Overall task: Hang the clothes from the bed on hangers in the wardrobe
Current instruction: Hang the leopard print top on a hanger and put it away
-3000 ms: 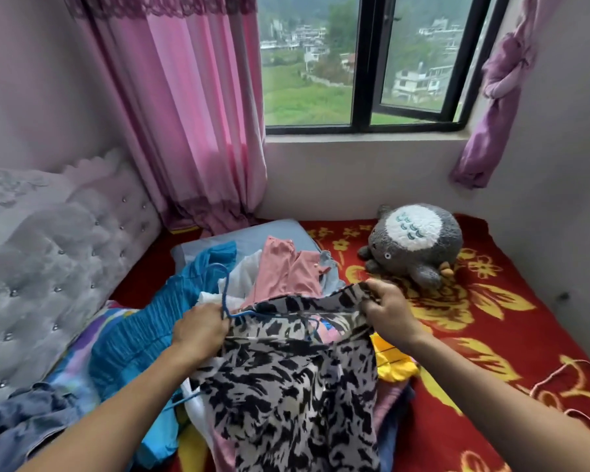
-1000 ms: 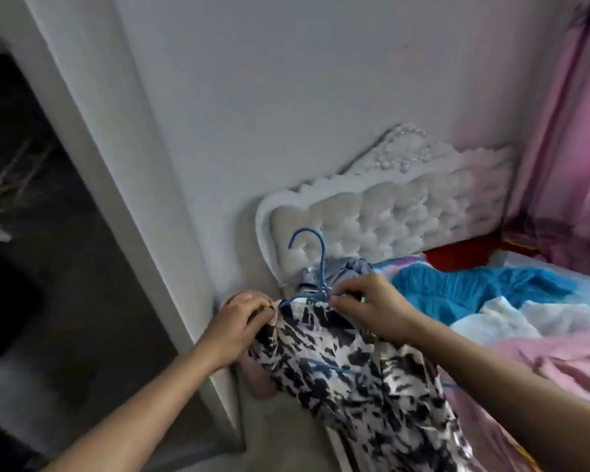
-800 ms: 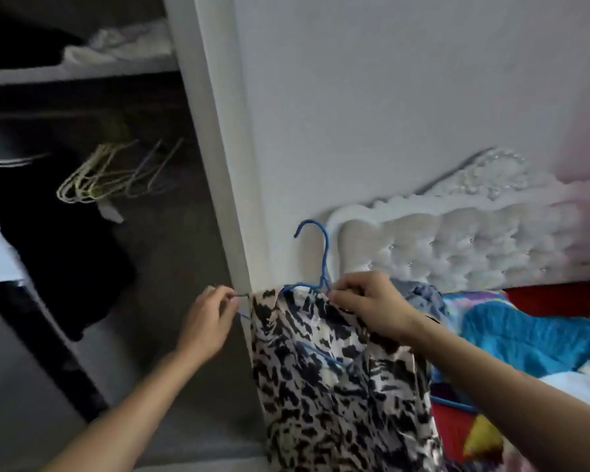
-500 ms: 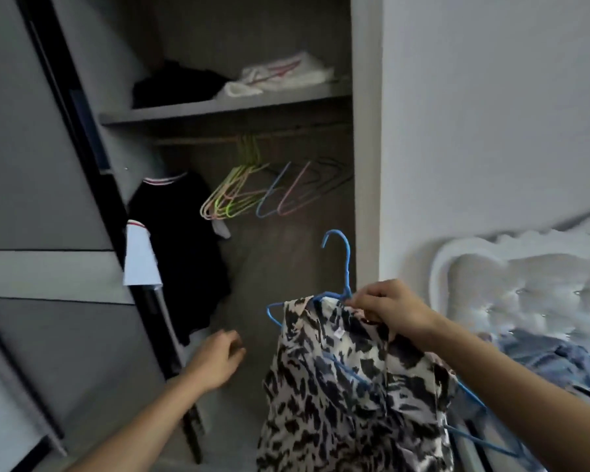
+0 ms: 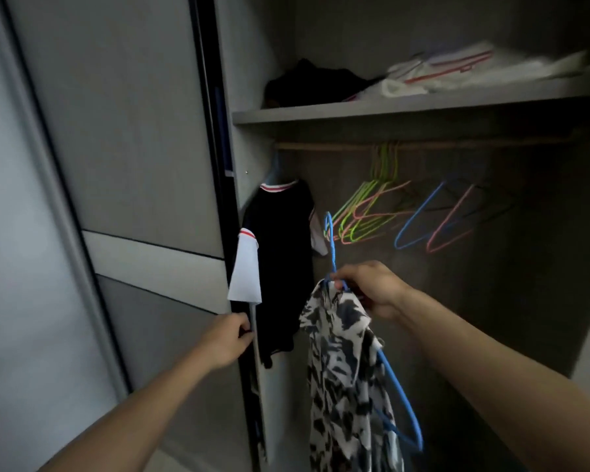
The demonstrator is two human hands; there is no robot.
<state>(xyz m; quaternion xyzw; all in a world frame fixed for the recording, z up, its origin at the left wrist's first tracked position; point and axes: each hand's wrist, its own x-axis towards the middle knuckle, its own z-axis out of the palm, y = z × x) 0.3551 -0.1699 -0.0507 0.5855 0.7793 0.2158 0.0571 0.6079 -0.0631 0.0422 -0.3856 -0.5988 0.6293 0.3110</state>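
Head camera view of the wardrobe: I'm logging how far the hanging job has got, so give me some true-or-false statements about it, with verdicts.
1. The right hand holds the blue wire hanger carrying the black-and-white patterned garment. True.
2. That hanger's hook is on the wooden rail. False: it is below the rail.
3. A black shirt with white sleeves hangs at the rail's left end. True.
4. The coloured wire hangers on the rail all carry clothes. False: they hang empty.
5. The left hand holds the patterned garment. False: it grips the edge of the grey wardrobe door.
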